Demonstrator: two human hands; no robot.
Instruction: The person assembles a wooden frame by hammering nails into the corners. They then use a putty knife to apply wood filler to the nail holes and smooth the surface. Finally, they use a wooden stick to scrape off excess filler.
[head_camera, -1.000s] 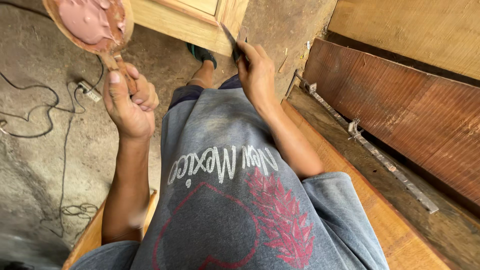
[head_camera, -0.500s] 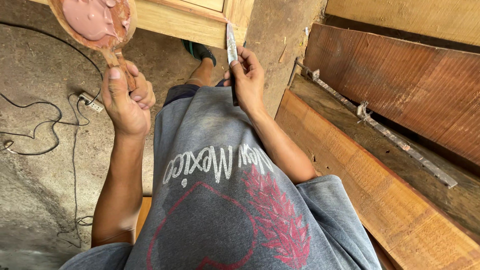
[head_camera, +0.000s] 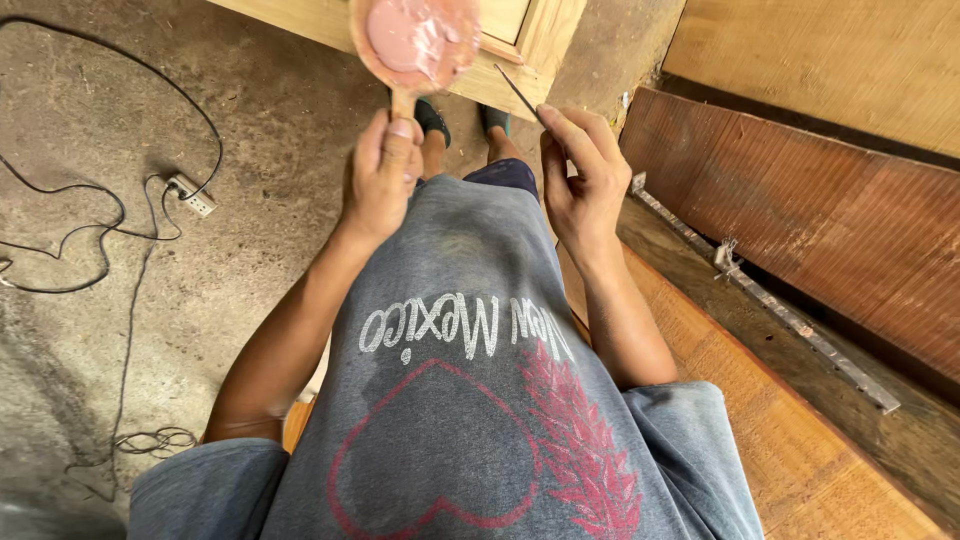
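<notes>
Left hand (head_camera: 385, 180) wraps tight around the handle of a round wooden paddle (head_camera: 420, 40) loaded with pink putty (head_camera: 415, 38), held up just in front of the pale wooden frame (head_camera: 500, 50). Right hand (head_camera: 580, 180) pinches a thin putty knife (head_camera: 520, 95), blade bare and just short of the frame; the putty heap looks barely used, so filling seems mostly ahead.

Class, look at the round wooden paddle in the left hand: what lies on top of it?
Pinkish paste covers the wooden paddle held by the left hand. The wood beneath the paste is hidden.
</notes>
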